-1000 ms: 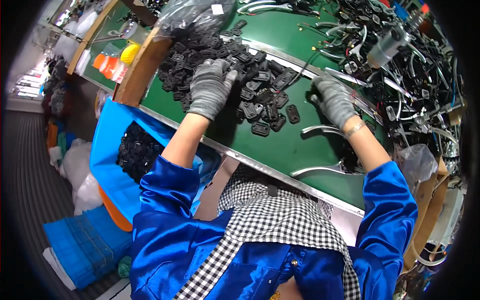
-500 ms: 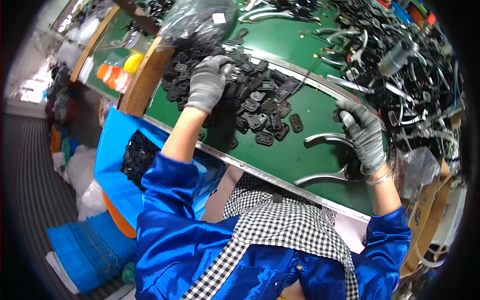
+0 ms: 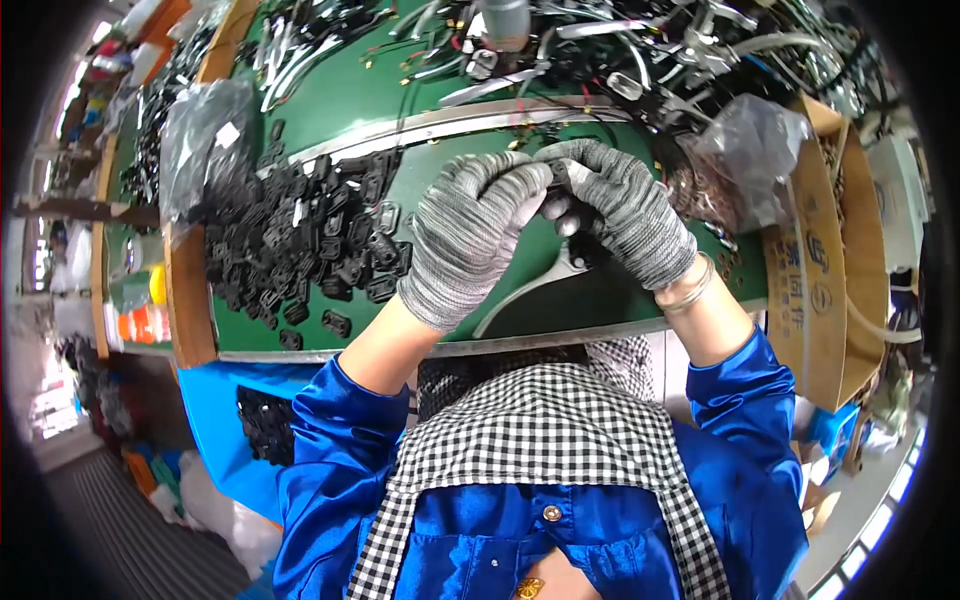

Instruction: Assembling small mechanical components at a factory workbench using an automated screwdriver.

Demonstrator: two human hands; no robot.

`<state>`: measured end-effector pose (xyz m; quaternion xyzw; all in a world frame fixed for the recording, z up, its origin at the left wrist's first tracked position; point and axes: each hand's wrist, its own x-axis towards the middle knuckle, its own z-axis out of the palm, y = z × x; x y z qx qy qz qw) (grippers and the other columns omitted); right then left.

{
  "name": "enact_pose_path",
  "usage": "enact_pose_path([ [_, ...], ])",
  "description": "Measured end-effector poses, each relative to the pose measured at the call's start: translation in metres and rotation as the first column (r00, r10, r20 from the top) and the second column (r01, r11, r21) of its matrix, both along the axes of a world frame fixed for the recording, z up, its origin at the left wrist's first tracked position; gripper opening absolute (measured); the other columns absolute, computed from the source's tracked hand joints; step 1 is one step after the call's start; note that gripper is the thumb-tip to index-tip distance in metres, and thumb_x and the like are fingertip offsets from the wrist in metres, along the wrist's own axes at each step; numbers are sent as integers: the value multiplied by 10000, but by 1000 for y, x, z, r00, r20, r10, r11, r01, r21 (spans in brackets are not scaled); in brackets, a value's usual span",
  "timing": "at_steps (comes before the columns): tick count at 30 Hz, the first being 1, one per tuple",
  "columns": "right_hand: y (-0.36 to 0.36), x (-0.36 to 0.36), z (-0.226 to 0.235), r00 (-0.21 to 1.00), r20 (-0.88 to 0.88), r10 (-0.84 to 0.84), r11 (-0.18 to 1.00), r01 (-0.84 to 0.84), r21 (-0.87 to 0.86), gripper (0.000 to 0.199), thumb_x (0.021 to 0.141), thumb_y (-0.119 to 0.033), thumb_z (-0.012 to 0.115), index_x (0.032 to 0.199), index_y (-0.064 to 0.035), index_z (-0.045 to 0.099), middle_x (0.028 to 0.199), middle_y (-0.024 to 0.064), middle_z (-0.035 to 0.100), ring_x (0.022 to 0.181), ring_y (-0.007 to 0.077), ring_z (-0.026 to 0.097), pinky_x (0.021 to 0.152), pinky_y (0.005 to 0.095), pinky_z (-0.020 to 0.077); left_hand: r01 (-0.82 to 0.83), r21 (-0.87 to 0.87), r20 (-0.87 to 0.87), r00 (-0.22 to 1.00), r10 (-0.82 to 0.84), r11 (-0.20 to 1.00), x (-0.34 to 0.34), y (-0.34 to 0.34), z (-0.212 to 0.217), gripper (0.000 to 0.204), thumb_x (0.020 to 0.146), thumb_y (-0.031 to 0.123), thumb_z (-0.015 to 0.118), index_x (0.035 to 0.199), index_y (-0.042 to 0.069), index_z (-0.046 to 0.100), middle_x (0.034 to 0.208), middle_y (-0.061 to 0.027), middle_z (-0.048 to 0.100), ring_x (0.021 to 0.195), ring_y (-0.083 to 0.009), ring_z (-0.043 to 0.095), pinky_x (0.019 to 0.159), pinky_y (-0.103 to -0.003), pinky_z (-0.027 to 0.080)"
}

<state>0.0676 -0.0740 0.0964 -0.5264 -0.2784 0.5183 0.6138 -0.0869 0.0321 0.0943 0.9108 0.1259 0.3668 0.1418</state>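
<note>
My gloved left hand [image 3: 475, 225] and gloved right hand [image 3: 630, 205] meet over the green worktable, fingertips almost touching. A small black plastic part [image 3: 559, 178] shows between them, in the closed fingers of my right hand. The left thumb and fingers are pinched together right beside it; what they hold, if anything, is hidden. Below the right hand, a silver curved lever [image 3: 525, 288] with a black end lies on the table, partly covered by that hand. To the left of my hands spreads a heap of black oval plastic parts [image 3: 310, 235].
A clear plastic bag [image 3: 207, 140] lies behind the heap, next to a wooden divider [image 3: 190, 300]. Wired silver levers [image 3: 600, 30] crowd the far side beyond a metal rail [image 3: 450, 122]. A cardboard box [image 3: 825, 270] stands at right; a blue bin [image 3: 225, 420] sits below left.
My left hand has left the black heap and come right to the other hand. The right hand has moved in from the levers. The head view has swung to the right.
</note>
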Motion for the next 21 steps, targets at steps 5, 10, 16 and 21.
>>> enact_pose_path([
  [5,-21,11,4,969,-218,-117,993,108,-54,235,965,-121,574,1159,10,597,870,68,662,643,89,614,592,203,525,72,-227,-37,996,-82,971,17,-19,-14,168,861,124,697,1017,63,690,997,-50,669,985,-140,600,803,-296,501],
  [10,-39,13,-3,973,157,-168,985,162,50,237,949,-114,598,1149,14,598,829,46,662,635,80,608,593,205,515,195,-733,157,981,-118,652,26,-27,-13,255,865,86,674,1115,49,642,914,-68,666,822,-164,644,729,-296,534],
  [16,-51,15,-4,892,419,-166,986,148,76,213,918,-92,633,1105,4,597,856,34,663,655,79,612,609,218,519,135,-930,113,990,-85,342,31,-46,-17,272,896,133,676,1131,10,619,961,-64,666,785,-93,625,738,-231,516],
  [21,-58,25,-15,348,821,-452,870,-32,492,194,915,-81,631,1093,-13,595,918,37,660,713,87,632,637,222,532,307,-890,355,931,-90,-336,34,-43,-18,272,882,113,684,1128,16,622,974,-67,660,820,-93,621,739,-228,510],
])
